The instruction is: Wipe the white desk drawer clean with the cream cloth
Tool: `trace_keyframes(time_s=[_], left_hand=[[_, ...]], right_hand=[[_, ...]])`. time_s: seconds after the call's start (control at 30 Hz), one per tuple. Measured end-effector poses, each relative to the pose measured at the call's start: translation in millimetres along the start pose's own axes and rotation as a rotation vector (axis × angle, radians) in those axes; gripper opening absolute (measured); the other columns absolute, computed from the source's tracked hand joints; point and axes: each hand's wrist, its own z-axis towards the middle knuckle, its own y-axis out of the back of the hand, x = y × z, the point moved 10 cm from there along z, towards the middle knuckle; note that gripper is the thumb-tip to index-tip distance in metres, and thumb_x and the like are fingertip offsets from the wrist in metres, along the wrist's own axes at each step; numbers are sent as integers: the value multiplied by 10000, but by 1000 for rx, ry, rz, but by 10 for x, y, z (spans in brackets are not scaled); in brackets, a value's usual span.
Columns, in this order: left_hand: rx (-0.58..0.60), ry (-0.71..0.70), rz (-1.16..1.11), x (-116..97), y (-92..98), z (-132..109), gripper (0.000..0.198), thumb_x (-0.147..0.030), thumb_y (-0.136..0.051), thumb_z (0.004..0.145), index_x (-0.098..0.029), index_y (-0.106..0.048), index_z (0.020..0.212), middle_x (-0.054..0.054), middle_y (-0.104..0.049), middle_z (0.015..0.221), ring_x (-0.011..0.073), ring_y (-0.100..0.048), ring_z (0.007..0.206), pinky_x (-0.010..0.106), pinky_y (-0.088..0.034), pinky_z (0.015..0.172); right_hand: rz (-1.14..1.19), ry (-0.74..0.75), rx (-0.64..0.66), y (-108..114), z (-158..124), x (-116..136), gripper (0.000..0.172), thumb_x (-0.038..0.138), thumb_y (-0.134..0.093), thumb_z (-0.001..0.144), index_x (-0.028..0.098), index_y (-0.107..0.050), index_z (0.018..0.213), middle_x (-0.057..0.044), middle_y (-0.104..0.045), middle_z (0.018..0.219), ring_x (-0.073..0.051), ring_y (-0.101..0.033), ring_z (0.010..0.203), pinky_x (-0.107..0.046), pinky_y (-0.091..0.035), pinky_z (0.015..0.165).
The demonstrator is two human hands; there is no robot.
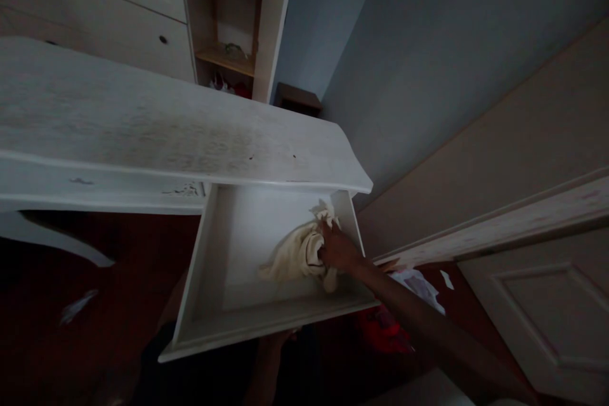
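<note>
Head view: white bench (pixel 295 149) with its right-hand drawer (pixel 238 228) pulled out towards the person. Beige cloth (pixel 292 257) is inside, bunched up on the drawer floor, right of centre, trailing off to the left. Right hand (pixel 341 250) comes in over the drawer's right side; fingers are closed on the bunched right-hand part of the cloth. Cloth sits directly under and just left of those fingers, touching them. One crumpled end pokes up past the fingertips toward the back right corner; another fold hangs below the hand, near the front panel. Loose left end is well apart from the fingers.

Left hand (pixel 284 335) is under the drawer's front edge, mostly hidden and dark. Can't tell if its fingers grip the drawer or just rest there. It's apart from the cloth, with the drawer front between.

Bench top has brown-grey staining around the middle. Curved white leg (pixel 66 238) lower left, dark red floor. White plastic bag (pixel 419 285) and red item (pixel 383 330) on the floor right of the drawer. Open shelves (pixel 226 60) behind the bench.
</note>
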Motion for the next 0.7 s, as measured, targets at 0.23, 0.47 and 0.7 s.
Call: trace_keyframes(time_s=[0.23, 0.47, 0.7], left_hand=[[29, -1, 31, 33, 5, 5, 342, -371, -604, 934, -157, -601, 1201, 82, -631, 1184, 219, -640, 1007, 414, -562, 846], [3, -54, 24, -36, 46, 53, 244, -332, -854, 594, -196, -697, 722, 37, -723, 716, 317, -708, 777, 408, -553, 665], [-5, -72, 22, -78, 31, 66, 259, -338, -849, 531, -202, -679, 672, 56, -725, 696, 343, -714, 774, 423, -562, 642]], right_hand=[[80, 23, -79, 55, 323, -73, 911, 241, -660, 694, -1, -278, 1485, -297, -286, 1560, -357, -193, 1495, -458, -297, 1161], [210, -46, -246, 257, 685, -181, 711, 298, -686, 698, 100, -427, 1331, -239, -419, 1445, -309, -399, 1386, -423, -384, 1098], [260, 3, -266, 282, 627, -211, 540, 258, -678, 687, 157, -467, 1174, -173, -465, 1324, -271, -536, 1196, -386, -446, 1013]])
